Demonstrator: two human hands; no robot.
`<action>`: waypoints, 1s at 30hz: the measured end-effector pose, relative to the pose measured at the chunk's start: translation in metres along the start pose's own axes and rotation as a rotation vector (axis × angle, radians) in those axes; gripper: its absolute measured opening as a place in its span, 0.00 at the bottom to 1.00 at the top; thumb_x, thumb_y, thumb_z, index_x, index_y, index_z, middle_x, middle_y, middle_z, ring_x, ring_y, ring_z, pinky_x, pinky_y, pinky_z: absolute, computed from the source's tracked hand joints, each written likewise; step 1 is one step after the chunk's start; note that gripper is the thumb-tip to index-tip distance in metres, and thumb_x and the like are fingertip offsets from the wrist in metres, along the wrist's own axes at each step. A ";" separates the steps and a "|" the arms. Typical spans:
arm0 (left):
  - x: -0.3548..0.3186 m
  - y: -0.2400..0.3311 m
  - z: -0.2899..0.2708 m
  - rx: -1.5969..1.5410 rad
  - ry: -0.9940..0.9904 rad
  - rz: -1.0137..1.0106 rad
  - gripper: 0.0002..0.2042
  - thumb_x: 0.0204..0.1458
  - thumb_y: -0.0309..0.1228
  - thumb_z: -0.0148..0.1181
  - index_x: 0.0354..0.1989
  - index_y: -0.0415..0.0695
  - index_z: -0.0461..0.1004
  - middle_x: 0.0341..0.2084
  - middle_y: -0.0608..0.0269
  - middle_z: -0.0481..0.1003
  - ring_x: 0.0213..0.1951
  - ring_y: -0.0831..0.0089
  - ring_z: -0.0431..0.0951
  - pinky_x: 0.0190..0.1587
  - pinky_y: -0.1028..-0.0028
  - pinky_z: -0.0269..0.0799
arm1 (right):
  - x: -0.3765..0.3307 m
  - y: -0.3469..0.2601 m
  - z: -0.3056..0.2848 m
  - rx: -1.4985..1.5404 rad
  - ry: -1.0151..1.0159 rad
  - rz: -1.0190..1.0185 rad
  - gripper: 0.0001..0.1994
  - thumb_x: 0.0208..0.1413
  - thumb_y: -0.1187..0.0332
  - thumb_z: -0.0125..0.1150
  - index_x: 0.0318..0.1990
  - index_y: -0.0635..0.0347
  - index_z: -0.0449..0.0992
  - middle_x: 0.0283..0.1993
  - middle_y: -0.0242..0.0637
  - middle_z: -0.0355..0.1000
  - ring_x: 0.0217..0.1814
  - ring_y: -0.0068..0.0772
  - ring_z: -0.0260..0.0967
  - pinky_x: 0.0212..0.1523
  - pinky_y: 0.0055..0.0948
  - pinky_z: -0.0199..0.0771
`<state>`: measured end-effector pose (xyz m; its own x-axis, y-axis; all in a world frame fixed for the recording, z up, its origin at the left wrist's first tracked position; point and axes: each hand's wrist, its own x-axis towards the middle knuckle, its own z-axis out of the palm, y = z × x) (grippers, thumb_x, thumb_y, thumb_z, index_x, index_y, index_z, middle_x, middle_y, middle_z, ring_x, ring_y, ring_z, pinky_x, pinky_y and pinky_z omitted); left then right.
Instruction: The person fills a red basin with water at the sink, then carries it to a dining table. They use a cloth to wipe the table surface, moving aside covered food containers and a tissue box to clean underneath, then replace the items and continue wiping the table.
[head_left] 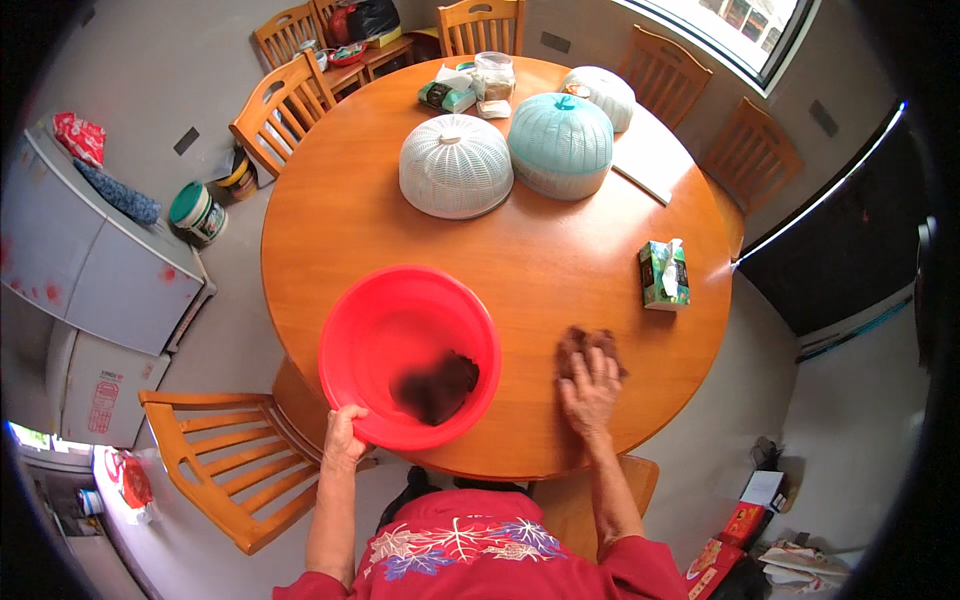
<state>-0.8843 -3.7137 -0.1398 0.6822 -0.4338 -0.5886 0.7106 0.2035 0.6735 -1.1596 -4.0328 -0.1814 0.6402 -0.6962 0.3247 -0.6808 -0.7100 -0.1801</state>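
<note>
My left hand (345, 436) grips the near-left rim of a red plastic basin (370, 310), which rests at the near side of a round wooden table (560, 260). A dark, blurred shape (437, 388) shows inside the basin; I cannot make out what it is. To the right of the basin, my right hand (590, 388) lies flat with fingers spread on a crumpled brown cloth (577, 345), pressing it against the tabletop. Part of the cloth is hidden under the palm.
A white mesh food cover (455, 170), a teal one (561, 150) and another white one (603, 95) stand farther back. A tissue box (664, 275) sits at the right, a clear jar (494, 75) at the far edge. A wooden chair (230, 455) stands near left.
</note>
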 end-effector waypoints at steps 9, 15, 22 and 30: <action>-0.014 -0.011 -0.004 -0.082 0.077 0.036 0.23 0.37 0.14 0.50 0.48 0.34 0.70 0.43 0.54 0.75 0.46 0.56 0.76 0.51 0.54 0.74 | 0.130 -0.048 0.068 0.062 -0.030 -0.061 0.24 0.54 0.52 0.58 0.60 0.38 0.70 0.71 0.34 0.53 0.73 0.47 0.44 0.63 0.58 0.45; -0.032 0.002 -0.018 -0.103 0.132 0.082 0.25 0.37 0.14 0.50 0.50 0.35 0.69 0.45 0.55 0.75 0.48 0.55 0.75 0.52 0.53 0.73 | 0.159 -0.091 0.085 0.067 -0.107 -0.096 0.26 0.54 0.49 0.56 0.63 0.30 0.65 0.72 0.35 0.51 0.73 0.65 0.38 0.62 0.78 0.36; -0.050 0.033 -0.044 -0.200 0.178 0.108 0.29 0.37 0.14 0.50 0.54 0.35 0.67 0.49 0.53 0.72 0.52 0.52 0.72 0.56 0.49 0.69 | 0.051 -0.161 0.035 0.255 -0.182 -0.511 0.25 0.51 0.50 0.58 0.60 0.28 0.68 0.71 0.35 0.52 0.71 0.67 0.40 0.60 0.82 0.37; -0.059 0.054 -0.065 -0.250 0.287 0.152 0.30 0.38 0.15 0.48 0.57 0.38 0.64 0.53 0.53 0.70 0.56 0.50 0.69 0.59 0.46 0.66 | -0.035 -0.145 -0.007 0.373 -0.324 -0.776 0.24 0.51 0.50 0.58 0.57 0.32 0.72 0.70 0.31 0.54 0.72 0.61 0.42 0.60 0.79 0.37</action>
<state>-0.8749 -3.6197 -0.0975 0.7780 -0.1270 -0.6153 0.5937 0.4692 0.6538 -1.0853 -3.9047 -0.1602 0.9762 0.0338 0.2141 0.1041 -0.9395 -0.3263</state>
